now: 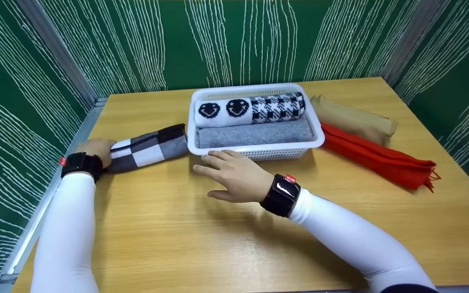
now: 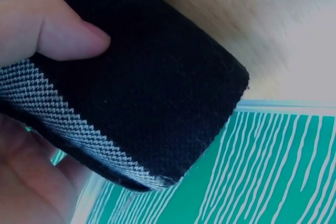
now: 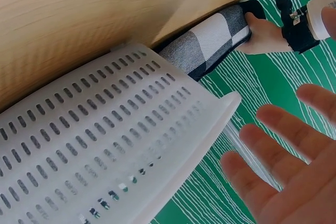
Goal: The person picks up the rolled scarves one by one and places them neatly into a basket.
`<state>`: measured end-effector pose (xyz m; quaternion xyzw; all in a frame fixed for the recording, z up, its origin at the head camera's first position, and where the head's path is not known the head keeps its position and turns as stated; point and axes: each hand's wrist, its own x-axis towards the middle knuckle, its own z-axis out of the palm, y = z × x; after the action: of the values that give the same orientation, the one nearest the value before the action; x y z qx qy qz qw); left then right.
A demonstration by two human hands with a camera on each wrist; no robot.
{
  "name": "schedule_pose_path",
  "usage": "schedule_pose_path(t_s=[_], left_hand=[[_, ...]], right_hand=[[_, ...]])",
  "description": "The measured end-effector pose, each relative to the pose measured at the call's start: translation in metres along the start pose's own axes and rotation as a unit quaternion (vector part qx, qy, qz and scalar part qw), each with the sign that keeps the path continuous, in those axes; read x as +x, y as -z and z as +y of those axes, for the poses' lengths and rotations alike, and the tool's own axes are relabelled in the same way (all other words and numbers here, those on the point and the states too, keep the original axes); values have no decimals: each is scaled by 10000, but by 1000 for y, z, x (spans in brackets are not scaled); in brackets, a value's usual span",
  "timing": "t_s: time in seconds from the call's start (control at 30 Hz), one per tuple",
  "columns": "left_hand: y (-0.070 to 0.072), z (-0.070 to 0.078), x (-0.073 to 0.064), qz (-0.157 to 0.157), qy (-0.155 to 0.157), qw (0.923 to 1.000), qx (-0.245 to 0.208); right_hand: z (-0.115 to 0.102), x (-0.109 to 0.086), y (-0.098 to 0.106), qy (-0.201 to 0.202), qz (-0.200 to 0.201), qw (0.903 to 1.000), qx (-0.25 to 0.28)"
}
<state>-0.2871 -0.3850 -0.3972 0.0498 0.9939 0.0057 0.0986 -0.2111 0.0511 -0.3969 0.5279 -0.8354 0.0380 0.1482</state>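
At the left of the table, my left hand (image 1: pixel 99 149) grips the near-left end of a folded checked scarf (image 1: pixel 149 149) in black, grey and white. In the left wrist view the thumb (image 2: pixel 73 32) lies across the scarf's black end, with the other fingers beneath. The scarf's far end reaches the left side of a white plastic basket (image 1: pixel 255 151). My right hand (image 1: pixel 240 177), fingers straight and spread, hovers by the basket's front rim and holds nothing. Inside the basket lie a white roll with black hearts (image 1: pixel 223 113), a black-and-white patterned roll (image 1: pixel 277 108) and a grey roll (image 1: pixel 255 135).
Right of the basket, a folded red scarf (image 1: pixel 375 154) with fringe lies on the wooden table (image 1: pixel 177 244), close beside a tan rolled cloth (image 1: pixel 352 118). Green panels with white streaks (image 1: pixel 259 44) enclose the table at the back and sides.
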Motion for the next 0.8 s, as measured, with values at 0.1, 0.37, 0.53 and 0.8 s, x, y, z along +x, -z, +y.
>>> schedule_pose_path(t_s=[0.1, 0.37, 0.53, 0.8], left_hand=[[-1, 1, 0, -42, -36, 10000, 25], [1, 7, -9, 53, -244, 9997, 70], [3, 10, -14, 144, -308, 9994, -17], [1, 10, -12, 95, -460, 9988, 124]], right_hand=[[-1, 0, -1, 41, 6, 10000, -30], [-5, 3, -1, 269, 209, 9994, -34], [-6, 5, -5, 439, 350, 9984, -78], [-11, 9, -7, 600, 250, 9978, -123]])
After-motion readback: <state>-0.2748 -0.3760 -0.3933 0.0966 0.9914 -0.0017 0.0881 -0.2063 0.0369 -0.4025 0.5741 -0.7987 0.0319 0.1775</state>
